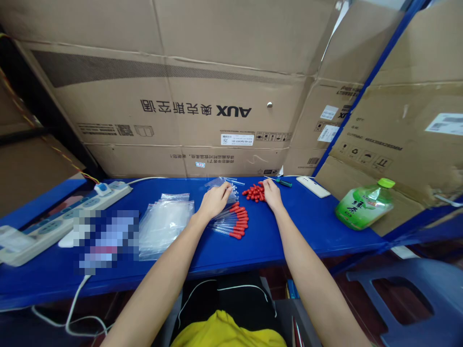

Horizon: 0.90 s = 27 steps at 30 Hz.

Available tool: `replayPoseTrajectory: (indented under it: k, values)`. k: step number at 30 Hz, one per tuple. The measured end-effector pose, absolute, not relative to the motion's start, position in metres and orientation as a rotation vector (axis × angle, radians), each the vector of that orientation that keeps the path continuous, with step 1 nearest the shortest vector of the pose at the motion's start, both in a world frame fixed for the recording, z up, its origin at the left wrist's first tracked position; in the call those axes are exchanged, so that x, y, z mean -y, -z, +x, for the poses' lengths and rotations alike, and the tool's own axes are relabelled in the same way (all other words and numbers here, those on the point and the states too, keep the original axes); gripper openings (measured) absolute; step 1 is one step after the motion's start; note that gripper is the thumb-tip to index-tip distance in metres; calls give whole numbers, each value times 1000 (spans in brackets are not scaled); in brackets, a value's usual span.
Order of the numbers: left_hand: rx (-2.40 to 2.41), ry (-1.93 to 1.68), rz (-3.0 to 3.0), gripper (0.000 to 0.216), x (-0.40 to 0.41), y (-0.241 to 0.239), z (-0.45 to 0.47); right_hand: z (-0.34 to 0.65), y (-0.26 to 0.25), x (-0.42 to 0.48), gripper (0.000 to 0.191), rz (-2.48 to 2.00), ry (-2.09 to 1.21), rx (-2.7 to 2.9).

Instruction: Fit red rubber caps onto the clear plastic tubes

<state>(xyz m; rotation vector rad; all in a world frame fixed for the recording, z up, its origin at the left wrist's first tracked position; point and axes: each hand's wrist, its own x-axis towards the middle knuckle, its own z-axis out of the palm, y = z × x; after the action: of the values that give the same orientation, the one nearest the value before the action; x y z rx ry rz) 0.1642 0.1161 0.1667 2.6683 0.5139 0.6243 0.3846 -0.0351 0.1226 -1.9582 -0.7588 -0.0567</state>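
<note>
Head view: your left hand [216, 200], fingers curled close together, lay on the clear tubes [227, 220] mid-bench [307, 231]; your right hand [272, 193], fingers together, touched the loose red caps [254, 192]; any pinch was hidden.

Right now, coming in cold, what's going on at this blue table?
A person's left hand rests on loose clear tubes, while the right hand touches a pile of red caps. A row of red-capped tubes lies beside the left hand on the blue table. Clear plastic bags lie to the left, a green tea bottle to the right.
</note>
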Motion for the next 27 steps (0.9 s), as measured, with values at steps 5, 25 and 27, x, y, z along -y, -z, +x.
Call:
replayPoseTrajectory:
  k: [5,25,27]
  values:
    - [-488,-643,2662,35,-116,-167,164,380,-136,44,32,-1955,241,658]
    - [-252,-782,2490,30,-115,-163,168,292,-152,17,18,-1423,137,1080]
    - [-189,-811,2445,31,-115,-162,170,291,-150,16,18,-1375,109,1052]
